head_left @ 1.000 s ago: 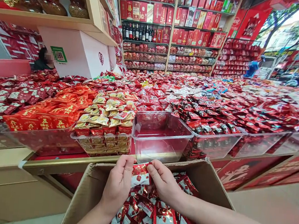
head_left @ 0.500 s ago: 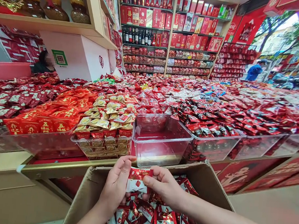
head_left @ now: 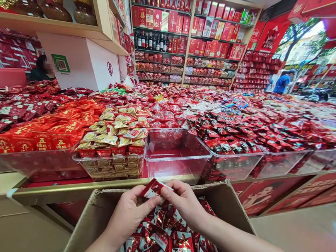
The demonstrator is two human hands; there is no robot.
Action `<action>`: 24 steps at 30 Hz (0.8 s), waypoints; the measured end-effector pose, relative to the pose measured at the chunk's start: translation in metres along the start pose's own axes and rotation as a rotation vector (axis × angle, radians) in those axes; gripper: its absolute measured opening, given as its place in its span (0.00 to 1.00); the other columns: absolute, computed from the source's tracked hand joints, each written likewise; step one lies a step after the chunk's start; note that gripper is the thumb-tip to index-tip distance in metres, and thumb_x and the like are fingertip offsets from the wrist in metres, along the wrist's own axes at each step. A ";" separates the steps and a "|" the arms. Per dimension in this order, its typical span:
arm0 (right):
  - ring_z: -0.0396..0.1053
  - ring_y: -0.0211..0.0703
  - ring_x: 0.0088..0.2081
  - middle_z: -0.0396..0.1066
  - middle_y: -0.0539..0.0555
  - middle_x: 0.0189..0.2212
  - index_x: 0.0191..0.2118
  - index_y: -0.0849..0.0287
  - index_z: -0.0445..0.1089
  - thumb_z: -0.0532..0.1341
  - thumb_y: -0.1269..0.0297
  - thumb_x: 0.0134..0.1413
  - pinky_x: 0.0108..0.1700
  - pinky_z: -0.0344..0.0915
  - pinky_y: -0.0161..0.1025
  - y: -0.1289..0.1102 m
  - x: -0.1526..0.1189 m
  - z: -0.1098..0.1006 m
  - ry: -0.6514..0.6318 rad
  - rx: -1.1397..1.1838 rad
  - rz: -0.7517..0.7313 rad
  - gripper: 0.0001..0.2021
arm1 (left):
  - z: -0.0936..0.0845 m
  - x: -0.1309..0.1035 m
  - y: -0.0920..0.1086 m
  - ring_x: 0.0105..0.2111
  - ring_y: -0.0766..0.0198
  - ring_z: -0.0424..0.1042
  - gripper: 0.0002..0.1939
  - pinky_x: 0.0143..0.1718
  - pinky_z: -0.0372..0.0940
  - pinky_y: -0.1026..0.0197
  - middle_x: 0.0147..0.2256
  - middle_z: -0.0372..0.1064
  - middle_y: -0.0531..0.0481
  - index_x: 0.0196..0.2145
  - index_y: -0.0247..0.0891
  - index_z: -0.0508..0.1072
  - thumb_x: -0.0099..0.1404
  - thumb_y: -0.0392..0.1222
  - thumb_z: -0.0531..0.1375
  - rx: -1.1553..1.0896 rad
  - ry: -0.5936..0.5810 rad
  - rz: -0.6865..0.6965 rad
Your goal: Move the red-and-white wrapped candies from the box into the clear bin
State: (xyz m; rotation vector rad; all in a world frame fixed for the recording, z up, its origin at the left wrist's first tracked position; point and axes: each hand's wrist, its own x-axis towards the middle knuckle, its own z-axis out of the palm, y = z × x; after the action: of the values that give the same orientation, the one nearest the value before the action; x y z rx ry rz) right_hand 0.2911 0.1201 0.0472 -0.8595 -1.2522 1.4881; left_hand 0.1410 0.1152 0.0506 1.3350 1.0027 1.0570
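Holding one red packet [head_left: 153,188] pinched between the left hand [head_left: 130,214] and right hand [head_left: 183,203], the person is hovering it over the cardboard box [head_left: 96,217]; the next move seemingly calls for lifting it into the empty clear bin [head_left: 177,154] on the table [head_left: 72,190].

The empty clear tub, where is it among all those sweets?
The empty clear tub sits at the counter's front edge, centre of the head view, right of the tub of gold-wrapped sweets and just beyond the cardboard box.

The head camera looks forward and down, close above the left hand [head_left: 128,216] and right hand [head_left: 183,205].
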 end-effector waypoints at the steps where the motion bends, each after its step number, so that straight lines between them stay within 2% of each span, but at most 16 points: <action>1: 0.57 0.31 0.23 0.63 0.48 0.19 0.23 0.65 0.65 0.60 0.54 0.41 0.27 0.55 0.31 0.000 0.000 0.000 0.003 0.008 0.018 0.15 | 0.000 0.000 0.000 0.35 0.64 0.69 0.12 0.38 0.63 0.66 0.33 0.73 0.53 0.35 0.38 0.71 0.50 0.38 0.62 -0.034 0.021 -0.013; 5: 0.57 0.31 0.21 0.63 0.49 0.18 0.23 0.65 0.65 0.61 0.54 0.40 0.25 0.54 0.31 -0.002 0.000 0.000 0.024 0.059 0.081 0.16 | 0.000 -0.002 0.001 0.34 0.64 0.70 0.13 0.37 0.63 0.67 0.32 0.74 0.53 0.36 0.39 0.71 0.49 0.38 0.63 -0.134 0.040 -0.032; 9: 0.56 0.31 0.21 0.62 0.48 0.18 0.22 0.65 0.64 0.62 0.54 0.38 0.25 0.53 0.30 -0.002 0.001 0.001 -0.006 0.051 0.069 0.16 | -0.002 -0.002 0.004 0.33 0.61 0.70 0.15 0.36 0.64 0.64 0.32 0.74 0.51 0.36 0.37 0.72 0.48 0.38 0.63 -0.179 0.044 -0.060; 13: 0.54 0.29 0.21 0.59 0.46 0.16 0.19 0.65 0.63 0.63 0.55 0.36 0.24 0.51 0.29 0.000 0.002 0.002 -0.021 0.054 0.068 0.16 | -0.006 -0.001 0.005 0.29 0.62 0.70 0.12 0.33 0.64 0.64 0.28 0.75 0.50 0.32 0.37 0.73 0.45 0.38 0.65 -0.230 0.040 -0.099; 17: 0.54 0.29 0.20 0.60 0.47 0.17 0.20 0.65 0.63 0.64 0.56 0.36 0.23 0.50 0.29 0.002 0.002 0.002 -0.030 0.097 0.108 0.15 | -0.008 0.000 0.001 0.28 0.62 0.70 0.11 0.30 0.64 0.66 0.26 0.74 0.50 0.28 0.36 0.73 0.44 0.41 0.66 -0.234 0.048 -0.092; 24: 0.57 0.30 0.19 0.63 0.49 0.18 0.24 0.66 0.64 0.64 0.59 0.37 0.22 0.52 0.29 0.007 0.001 0.003 -0.067 0.182 0.148 0.14 | -0.007 0.001 -0.004 0.27 0.66 0.70 0.09 0.30 0.63 0.68 0.25 0.74 0.51 0.28 0.36 0.73 0.45 0.38 0.65 -0.282 0.049 -0.078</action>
State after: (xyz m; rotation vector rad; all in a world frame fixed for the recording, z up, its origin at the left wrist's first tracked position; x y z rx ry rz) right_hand 0.2867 0.1208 0.0409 -0.8004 -1.1008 1.7325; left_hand 0.1342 0.1181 0.0462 1.0382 0.8964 1.1300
